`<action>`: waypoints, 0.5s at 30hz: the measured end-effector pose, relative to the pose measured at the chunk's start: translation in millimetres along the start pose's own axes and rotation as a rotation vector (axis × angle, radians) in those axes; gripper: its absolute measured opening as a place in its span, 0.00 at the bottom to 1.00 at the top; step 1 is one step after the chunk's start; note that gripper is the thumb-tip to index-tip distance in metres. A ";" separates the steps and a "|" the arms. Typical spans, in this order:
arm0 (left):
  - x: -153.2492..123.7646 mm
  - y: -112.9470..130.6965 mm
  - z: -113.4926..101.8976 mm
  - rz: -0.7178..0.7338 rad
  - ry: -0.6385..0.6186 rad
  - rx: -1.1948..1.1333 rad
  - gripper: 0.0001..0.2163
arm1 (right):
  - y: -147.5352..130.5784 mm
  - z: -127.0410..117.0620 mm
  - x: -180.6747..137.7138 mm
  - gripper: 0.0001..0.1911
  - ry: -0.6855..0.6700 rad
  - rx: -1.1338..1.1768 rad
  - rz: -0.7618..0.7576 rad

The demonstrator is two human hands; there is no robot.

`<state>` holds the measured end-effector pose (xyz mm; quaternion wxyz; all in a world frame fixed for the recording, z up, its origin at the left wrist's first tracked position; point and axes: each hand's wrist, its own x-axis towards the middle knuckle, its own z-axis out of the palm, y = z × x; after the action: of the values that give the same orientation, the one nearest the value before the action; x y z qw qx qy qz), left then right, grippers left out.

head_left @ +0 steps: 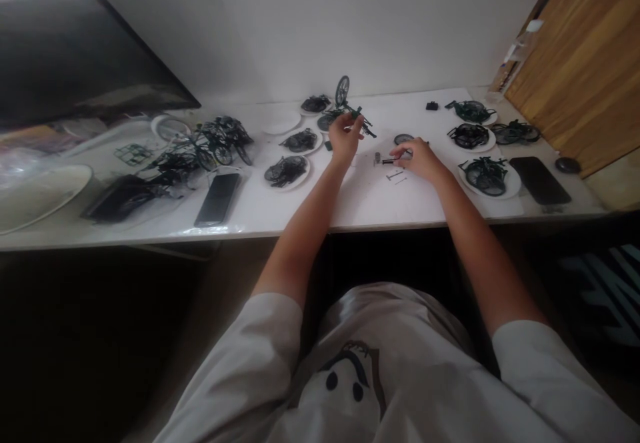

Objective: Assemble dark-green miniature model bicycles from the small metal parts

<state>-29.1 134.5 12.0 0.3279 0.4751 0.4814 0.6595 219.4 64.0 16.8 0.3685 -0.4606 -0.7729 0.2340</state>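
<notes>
My left hand (pixel 344 137) is raised over the white table (pixel 360 203), fingers closed on a small dark green model bicycle (pixel 350 106) whose front wheel points up. My right hand (pixel 419 158) rests on the table to the right, pinching a thin black tool (pixel 389 161) by its end. A small grey part (pixel 377 157) and two thin metal pins (pixel 396 177) lie just beside that hand. A dark round wheel (pixel 403 139) lies behind it.
White plates (pixel 511 186) with dark bicycle parts stand left of my left hand and at the right. Finished model bicycles (pixel 210 146) cluster at the left. A black phone (pixel 218 198) lies left, another phone (pixel 540 179) right. A wooden panel (pixel 585 63) rises at far right.
</notes>
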 end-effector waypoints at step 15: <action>11.8 -26.9 2.5 0.158 -0.084 0.080 0.28 | 40.6 -15.6 14.3 0.13 0.390 -0.157 0.067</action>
<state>-31.3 154.5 -9.5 0.2756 0.5517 0.4540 0.6431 249.2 95.9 3.1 0.4659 -0.5498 -0.6872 0.0916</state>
